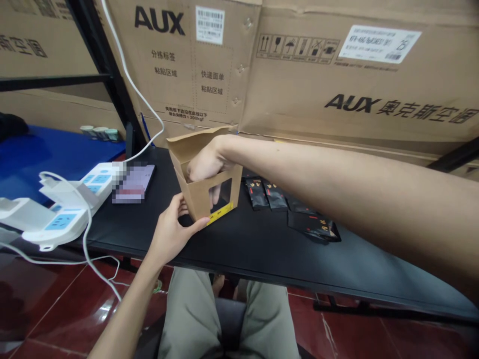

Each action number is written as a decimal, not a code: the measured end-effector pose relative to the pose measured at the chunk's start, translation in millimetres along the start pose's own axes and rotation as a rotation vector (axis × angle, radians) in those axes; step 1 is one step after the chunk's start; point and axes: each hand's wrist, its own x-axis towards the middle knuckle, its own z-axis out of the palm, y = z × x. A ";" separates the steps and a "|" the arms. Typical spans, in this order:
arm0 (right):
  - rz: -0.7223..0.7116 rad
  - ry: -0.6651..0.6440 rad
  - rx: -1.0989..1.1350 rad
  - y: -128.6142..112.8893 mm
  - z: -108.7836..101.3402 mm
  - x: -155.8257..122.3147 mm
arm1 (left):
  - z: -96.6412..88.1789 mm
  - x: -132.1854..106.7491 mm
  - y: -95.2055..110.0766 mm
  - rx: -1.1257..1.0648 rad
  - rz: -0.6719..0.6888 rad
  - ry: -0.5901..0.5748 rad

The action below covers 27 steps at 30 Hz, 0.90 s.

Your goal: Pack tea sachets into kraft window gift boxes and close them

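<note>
A brown kraft paper bag (196, 197) with a clear window and a yellow strip stands upright on the black table (262, 249). My left hand (170, 232) grips its lower near corner, thumb on the front. My right hand (205, 162) reaches down into the bag's open top; its fingers show through the window, and I cannot see whether they hold anything. Several black sachets (275, 194) with red and gold print lie on the table just right of the bag.
Two white power strips (63, 204) with cables lie at the table's left end beside a blurred flat item (130, 184). Large AUX cardboard boxes (299, 75) stand behind the table. A blue surface (45, 154) with small cups (99, 132) is at far left.
</note>
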 end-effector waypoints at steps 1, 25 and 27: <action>0.005 -0.027 -0.021 -1.2 0.5 0.3 | 0.0 0.0 0.2 -0.003 -0.002 0.002; 0.167 0.110 -0.004 17.5 17.3 13.5 | -3.2 -2.2 6.7 0.081 -0.008 -0.009; 0.161 0.085 -0.086 16.4 17.0 11.8 | -2.8 -2.0 5.6 0.079 -0.008 0.000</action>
